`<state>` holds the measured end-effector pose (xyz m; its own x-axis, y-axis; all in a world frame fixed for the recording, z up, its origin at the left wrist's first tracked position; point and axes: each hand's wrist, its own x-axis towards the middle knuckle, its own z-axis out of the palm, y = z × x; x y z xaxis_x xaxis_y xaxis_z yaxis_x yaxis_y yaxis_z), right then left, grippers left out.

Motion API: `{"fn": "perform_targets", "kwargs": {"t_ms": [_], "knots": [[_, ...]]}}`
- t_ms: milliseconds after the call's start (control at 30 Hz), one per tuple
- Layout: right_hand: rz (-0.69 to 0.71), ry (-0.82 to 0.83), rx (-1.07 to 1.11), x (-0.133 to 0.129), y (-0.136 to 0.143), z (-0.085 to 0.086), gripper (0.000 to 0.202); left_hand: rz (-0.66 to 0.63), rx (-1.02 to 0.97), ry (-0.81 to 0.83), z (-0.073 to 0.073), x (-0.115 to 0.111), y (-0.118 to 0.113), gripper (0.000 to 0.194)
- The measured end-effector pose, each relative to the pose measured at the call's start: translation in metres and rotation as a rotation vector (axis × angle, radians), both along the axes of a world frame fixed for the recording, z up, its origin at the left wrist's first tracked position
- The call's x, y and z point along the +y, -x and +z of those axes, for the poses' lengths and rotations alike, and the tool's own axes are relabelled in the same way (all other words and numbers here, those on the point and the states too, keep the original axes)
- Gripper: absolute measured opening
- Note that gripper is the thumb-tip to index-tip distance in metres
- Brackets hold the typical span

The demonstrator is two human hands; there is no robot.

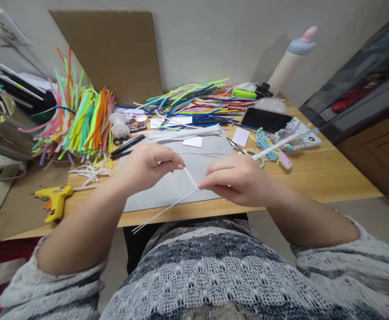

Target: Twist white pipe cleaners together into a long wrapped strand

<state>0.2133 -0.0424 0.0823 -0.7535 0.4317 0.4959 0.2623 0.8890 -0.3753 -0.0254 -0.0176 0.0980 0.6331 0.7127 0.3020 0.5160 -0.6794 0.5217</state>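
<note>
Between my hands, over the front part of a grey mat (157,195), runs a short white strip (191,178). My left hand (156,164) pinches its upper end between thumb and fingers. The fingertips of my right hand (229,178) are closed on its lower end. From that lower end a thin pale wire (168,209), doubled, slants down to the left past the table edge. A white stem (277,144) sticks out behind my right hand toward the upper right; whether that hand holds it is hidden.
A yellow glue gun (56,201) and white pipe cleaner scraps (89,172) lie at left. Colourful pipe cleaners (94,120) stand behind them, with more (194,102) heaped at the back. Scissors (237,146), a black phone (266,120) and black pens (128,146) lie around the mat.
</note>
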Motion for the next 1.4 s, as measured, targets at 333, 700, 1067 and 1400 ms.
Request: {"fn": "perform_targets", "kwargs": {"t_ms": [333,700,1067,1400], "knots": [[-0.261,0.448,0.364,-0.004,0.011,-0.021,0.018,0.165,-0.584,0.743,-0.079,-0.023,-0.045,0.023],[-0.364,0.352,0.304,0.045,0.025,-0.026,0.016,0.223,-0.657,0.575,-0.062,-0.001,-0.042,0.026],[-0.345,0.598,0.278,0.072,0.050,-0.056,0.022,0.429,-1.008,0.634,-0.081,0.028,-0.035,0.022],[-0.319,0.628,0.191,0.081,0.041,-0.063,0.022,0.437,-1.027,0.758,-0.087,0.032,-0.029,0.027]]}}
